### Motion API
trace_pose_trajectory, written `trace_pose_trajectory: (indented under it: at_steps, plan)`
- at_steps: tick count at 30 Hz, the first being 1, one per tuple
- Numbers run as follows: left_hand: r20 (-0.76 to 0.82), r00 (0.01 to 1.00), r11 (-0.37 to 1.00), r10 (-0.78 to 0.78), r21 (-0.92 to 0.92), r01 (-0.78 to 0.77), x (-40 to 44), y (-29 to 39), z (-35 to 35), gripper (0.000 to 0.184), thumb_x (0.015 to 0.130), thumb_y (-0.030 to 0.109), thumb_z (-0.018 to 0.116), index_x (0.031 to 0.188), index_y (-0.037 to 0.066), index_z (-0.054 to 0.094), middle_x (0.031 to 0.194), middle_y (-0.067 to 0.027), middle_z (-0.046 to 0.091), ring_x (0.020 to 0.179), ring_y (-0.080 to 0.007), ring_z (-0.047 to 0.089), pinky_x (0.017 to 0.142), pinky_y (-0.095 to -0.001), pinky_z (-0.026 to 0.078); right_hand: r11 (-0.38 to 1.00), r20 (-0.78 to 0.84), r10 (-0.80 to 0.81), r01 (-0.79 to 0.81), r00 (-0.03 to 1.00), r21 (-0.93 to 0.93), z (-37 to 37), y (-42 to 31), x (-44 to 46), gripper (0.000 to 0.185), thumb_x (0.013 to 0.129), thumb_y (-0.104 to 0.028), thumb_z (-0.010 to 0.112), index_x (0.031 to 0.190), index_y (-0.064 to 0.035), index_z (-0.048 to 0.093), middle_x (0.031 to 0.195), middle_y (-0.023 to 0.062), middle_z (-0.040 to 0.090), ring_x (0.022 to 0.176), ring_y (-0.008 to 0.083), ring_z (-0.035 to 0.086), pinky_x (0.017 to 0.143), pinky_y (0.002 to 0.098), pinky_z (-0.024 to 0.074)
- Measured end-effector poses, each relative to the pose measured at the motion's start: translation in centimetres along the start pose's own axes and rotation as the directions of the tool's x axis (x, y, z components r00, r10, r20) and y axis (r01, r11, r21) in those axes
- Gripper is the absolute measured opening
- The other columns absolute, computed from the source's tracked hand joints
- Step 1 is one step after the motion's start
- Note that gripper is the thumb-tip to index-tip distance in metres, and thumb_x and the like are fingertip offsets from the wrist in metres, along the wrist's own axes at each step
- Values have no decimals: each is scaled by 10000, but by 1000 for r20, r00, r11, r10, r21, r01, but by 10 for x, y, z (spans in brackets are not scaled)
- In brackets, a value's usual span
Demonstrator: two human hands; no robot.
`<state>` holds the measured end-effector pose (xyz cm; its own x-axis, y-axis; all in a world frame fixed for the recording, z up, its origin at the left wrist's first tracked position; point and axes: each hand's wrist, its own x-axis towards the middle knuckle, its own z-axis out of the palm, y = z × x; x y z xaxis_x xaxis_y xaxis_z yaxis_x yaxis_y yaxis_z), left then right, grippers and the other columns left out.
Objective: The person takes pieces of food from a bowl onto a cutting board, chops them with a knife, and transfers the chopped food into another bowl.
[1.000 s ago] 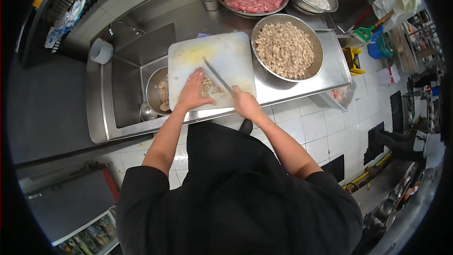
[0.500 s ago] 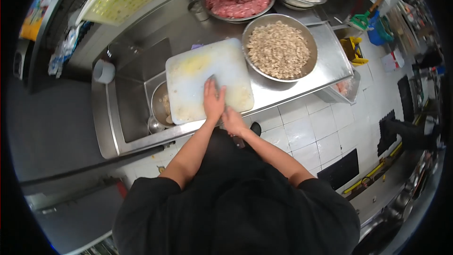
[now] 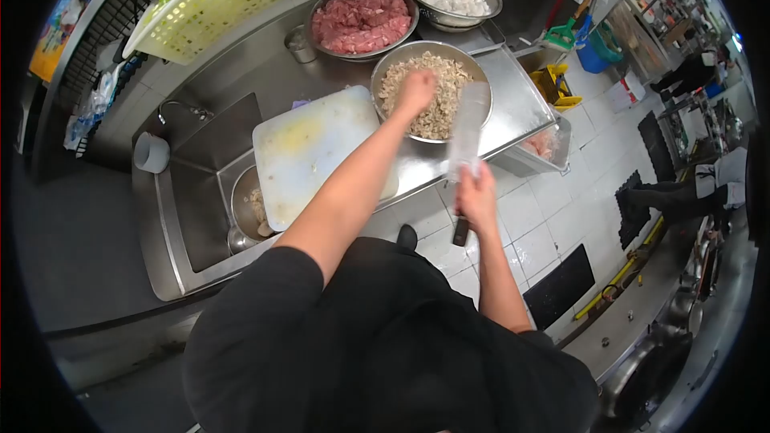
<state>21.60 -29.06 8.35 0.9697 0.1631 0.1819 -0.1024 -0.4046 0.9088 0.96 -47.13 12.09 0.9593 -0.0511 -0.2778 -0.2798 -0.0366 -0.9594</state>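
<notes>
Left hand (image 3: 419, 91) moved over round metal bowl (image 3: 479, 72), grip unclear, right hand (image 3: 479, 199) clenching knife (image 3: 468, 132)

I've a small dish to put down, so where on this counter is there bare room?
Bare steel counter lies between the bowl of chopped pieces and the counter's right end. The cutting board is mostly bare left of the left forearm. Crowded: the back, from steel cup past raw-meat bowl to bowl of white pieces.
</notes>
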Motion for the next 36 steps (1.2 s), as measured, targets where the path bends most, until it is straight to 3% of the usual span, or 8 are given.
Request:
trace_pose_trajectory:
  at_steps: [2, 6, 8, 15, 18, 27, 33, 36]
  plan:
    - [91, 930, 781, 356, 518, -349, 13, -11, 25, 321, 1036, 240, 576, 1235, 36, 724, 1304, -188, 702, 1233, -353, 656, 1058, -384, 494, 998, -118, -26, 32, 993, 49, -37, 1, -13, 200, 1089, -242, 543, 1129, -46, 529, 565, -9, 483, 387, 101, 465, 342, 286, 375]
    - [-197, 935, 835, 297, 529, -154, 21, -6, 25, 363, 1051, 279, 546, 1315, 70, 680, 1351, -142, 684, 1298, -372, 602, 1096, -437, 471, 998, -205, -53, 60, 977, 25, -56, 1, -26, 171, 1089, -215, 543, 1103, -46, 519, 563, -2, 480, 384, 97, 452, 345, 284, 366]
    - [11, 998, 986, -60, -156, 60, 27, -11, 2, 382, 1032, 270, 583, 1362, 94, 655, 1455, -151, 614, 1389, -367, 520, 1172, -463, 391, 997, -162, -78, 81, 984, 14, -41, 2, -27, 171, 1091, -213, 538, 1096, -43, 520, 562, -3, 479, 385, 97, 451, 351, 282, 370]
    - [-549, 827, 961, 124, -142, -239, 30, -35, -101, 628, 966, 236, 721, 1498, 8, 477, 1417, -204, 618, 1234, -317, 648, 1080, -391, 480, 935, 29, -303, 303, 952, -184, 84, 22, -24, 155, 1083, -169, 541, 1113, -18, 545, 664, 7, 552, 531, 69, 512, 479, 295, 414]
    - [-557, 828, 781, -68, -546, -303, -9, -39, -196, 414, 1003, 155, 673, 1361, -22, 564, 1226, -140, 694, 1044, -174, 685, 898, -315, 539, 695, 283, -253, 378, 925, -612, 138, 47, -5, 202, 1082, -166, 486, 1092, 35, 504, 747, 217, 653, 643, 359, 651, 603, 463, 484]
    - [-800, 528, 958, -284, -218, 186, -169, -282, -421, 169, 984, 119, 628, 1111, 31, 693, 957, -129, 761, 836, -240, 731, 773, -377, 576, 422, 387, -101, 391, 917, -818, 271, 67, 14, 224, 1068, -191, 483, 1030, 28, 456, 823, 337, 654, 789, 548, 647, 682, 559, 490]
    - [-197, 628, 589, -753, 223, 776, -264, -457, -435, 308, 926, 247, 669, 1192, 95, 705, 1057, -208, 752, 1087, -356, 724, 922, -495, 567, 277, 252, -17, 246, 968, -929, 359, 62, 12, 210, 1049, -151, 466, 1095, 54, 463, 827, 346, 675, 789, 555, 666, 678, 594, 494]
    - [-408, 905, 513, -123, 754, 410, -303, -538, -379, 401, 933, 236, 638, 1320, 131, 648, 1077, -261, 735, 1114, -343, 722, 947, -510, 570, 224, 263, -88, 276, 961, -935, 350, 74, 18, 210, 1054, -146, 471, 1086, 61, 456, 840, 341, 683, 807, 531, 681, 687, 578, 501]
